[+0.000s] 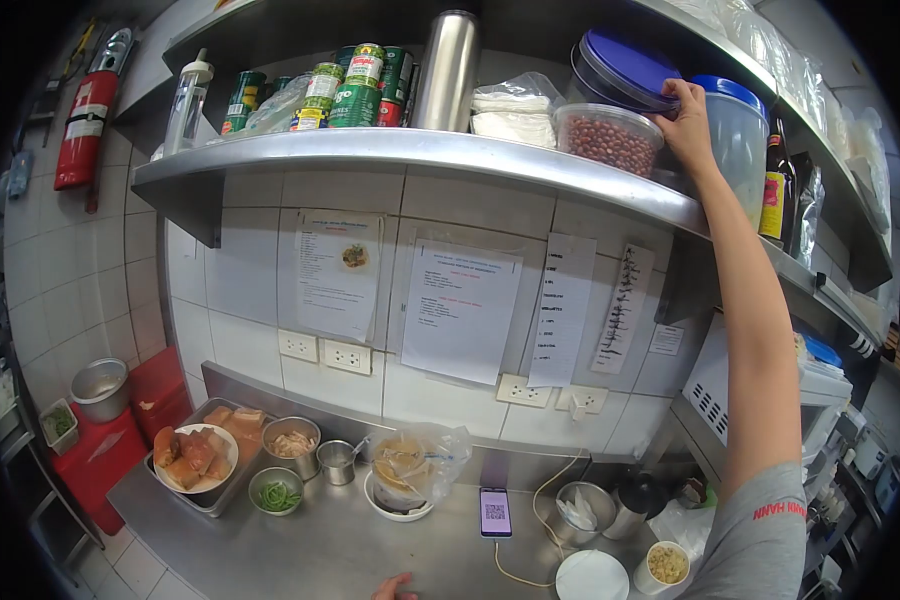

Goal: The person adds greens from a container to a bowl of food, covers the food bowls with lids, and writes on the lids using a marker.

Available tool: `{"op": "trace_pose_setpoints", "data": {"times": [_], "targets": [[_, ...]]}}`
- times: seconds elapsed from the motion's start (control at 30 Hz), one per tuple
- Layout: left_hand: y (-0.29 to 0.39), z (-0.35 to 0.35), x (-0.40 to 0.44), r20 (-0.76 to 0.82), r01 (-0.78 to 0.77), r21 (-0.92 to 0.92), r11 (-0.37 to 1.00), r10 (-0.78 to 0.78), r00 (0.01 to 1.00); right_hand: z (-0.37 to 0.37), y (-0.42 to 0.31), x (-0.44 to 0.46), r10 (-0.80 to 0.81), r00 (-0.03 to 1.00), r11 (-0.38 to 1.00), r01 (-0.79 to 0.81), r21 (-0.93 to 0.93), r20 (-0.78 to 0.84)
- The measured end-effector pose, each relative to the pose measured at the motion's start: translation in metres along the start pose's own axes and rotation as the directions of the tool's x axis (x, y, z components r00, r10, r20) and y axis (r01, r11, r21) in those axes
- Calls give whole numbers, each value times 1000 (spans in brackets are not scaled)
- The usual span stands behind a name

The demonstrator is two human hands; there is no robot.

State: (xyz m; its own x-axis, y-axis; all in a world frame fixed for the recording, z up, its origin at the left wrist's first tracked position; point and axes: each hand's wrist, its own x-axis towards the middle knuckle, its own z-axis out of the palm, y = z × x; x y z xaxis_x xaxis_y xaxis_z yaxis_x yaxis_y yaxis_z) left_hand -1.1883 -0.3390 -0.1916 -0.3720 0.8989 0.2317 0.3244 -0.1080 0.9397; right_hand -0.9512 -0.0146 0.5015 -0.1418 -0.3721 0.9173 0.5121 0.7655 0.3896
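My right hand (687, 118) reaches up to the metal shelf, its fingers closed on the rim of a tilted round container with a blue lid (625, 62). That container rests on a clear plastic tub of reddish-brown nuts or beans (610, 145). Close by on the right stands a clear canister with a blue lid (735, 150). At the bottom edge, my left hand (395, 588) shows only in part above the steel counter (370, 545); its visible fingers are apart, with nothing seen in them.
Cans (355, 95), a steel cylinder (447, 70) and a dark bottle (776, 185) share the shelf. Below are a plate of raw meat (195, 462), a bowl of green slices (275, 492), a bagged bowl (405, 470), a phone on a cable (495, 512) and a tub of chopped food (665, 565).
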Motion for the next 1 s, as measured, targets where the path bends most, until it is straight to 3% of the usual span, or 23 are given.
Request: {"op": "trace_pose_setpoints", "data": {"times": [0.1,0.13,0.27,0.33,0.37,0.4,0.43,0.47,0.5,0.57,0.63,0.77,0.8,0.9,0.93,0.97,1.0], "targets": [[-13,5,-4,-105,-191,26,981,193,976,-21,-12,-9,101,993,989,-93,119,-60],[-15,4,-9,-84,-165,53,985,169,982,-28,-15,-11,113,988,985,-98,143,-101],[10,-6,-20,-5,-62,101,993,63,998,-63,-29,-5,-29,965,995,4,-97,-261],[17,-7,-24,38,-26,94,995,23,999,-82,-13,5,-94,929,994,65,-91,-357],[25,-8,-25,64,-13,91,996,7,998,-111,-52,2,-166,960,910,61,-410,-227],[32,-7,-26,100,2,91,996,-11,995,-127,-52,7,-21,972,1000,20,-7,-235],[32,-4,-24,107,-12,50,999,7,994,-144,-49,8,131,972,921,-46,387,-196],[30,0,-21,123,-24,8,1000,23,992,-164,-81,5,168,957,922,-67,382,-238],[30,3,-21,144,-32,-34,999,37,989,-194,-117,-8,373,922,852,-296,431,-106],[53,13,-17,202,-25,-37,999,32,979,-250,-86,-11,310,949,773,-221,595,-49],[72,32,-11,270,-20,-59,998,36,962,-315,-71,-31,297,948,727,-301,617,113],[116,86,-11,395,-48,-116,992,90,914,-424,-104,-101,373,873,731,-486,479,315],[123,99,-13,428,-59,-122,991,106,898,-435,-119,-119,437,867,731,-497,467,238],[155,147,-25,492,-120,-173,978,191,850,-523,-138,-183,670,699,693,-710,127,252],[167,166,-29,506,-142,-196,970,224,833,-551,-139,-200,639,663,719,-695,3,390],[176,186,-32,511,-174,-237,956,275,814,-576,-137,-221,543,616,725,-687,52,571],[186,206,-35,513,-205,-277,939,325,794,-595,-146,-244,622,524,708,-694,-132,582]]}}
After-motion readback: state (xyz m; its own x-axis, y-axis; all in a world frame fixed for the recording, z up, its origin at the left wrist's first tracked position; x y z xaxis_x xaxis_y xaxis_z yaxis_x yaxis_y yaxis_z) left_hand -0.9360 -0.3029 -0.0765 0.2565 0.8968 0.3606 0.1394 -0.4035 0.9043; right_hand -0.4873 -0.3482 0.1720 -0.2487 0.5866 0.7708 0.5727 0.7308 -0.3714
